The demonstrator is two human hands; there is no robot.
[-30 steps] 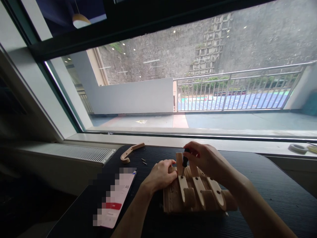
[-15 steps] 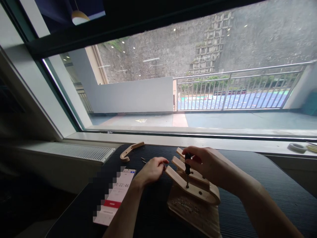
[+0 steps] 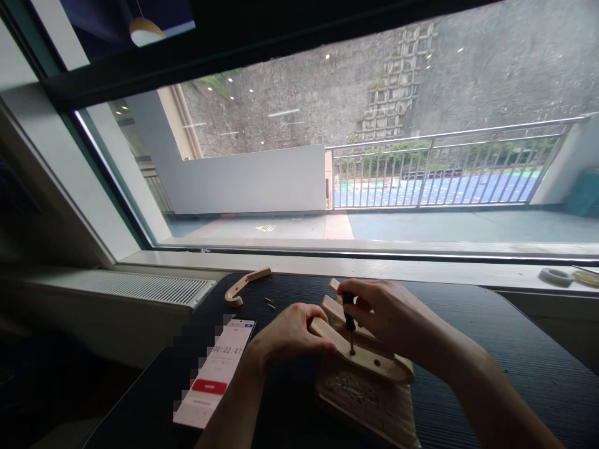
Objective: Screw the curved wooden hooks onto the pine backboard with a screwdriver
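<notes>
My right hand point(image 3: 374, 305) is closed around the dark handle of a screwdriver point(image 3: 348, 310), which stands nearly upright. Its tip sits in a hole of the nearest curved wooden hook point(image 3: 367, 362). My left hand point(image 3: 297, 330) grips the far left end of that same hook, thumb on the near side and fingers over the other side. The hook lies on a wooden board point(image 3: 365, 405), whose near part is pocked with several small holes. Behind it, more wooden hooks point(image 3: 333, 305) stand side by side, partly hidden by my right hand.
A loose curved wooden hook point(image 3: 241, 287) lies at the table's back left, with a few screws point(image 3: 269, 303) near it. A phone point(image 3: 215, 368) showing a timer rests left of my left arm. Tape rolls point(image 3: 556, 277) sit on the windowsill at right.
My left hand has moved right and taken hold of the nearest hook's end. The screwdriver leans slightly more to the left, its tip still in the same hole.
</notes>
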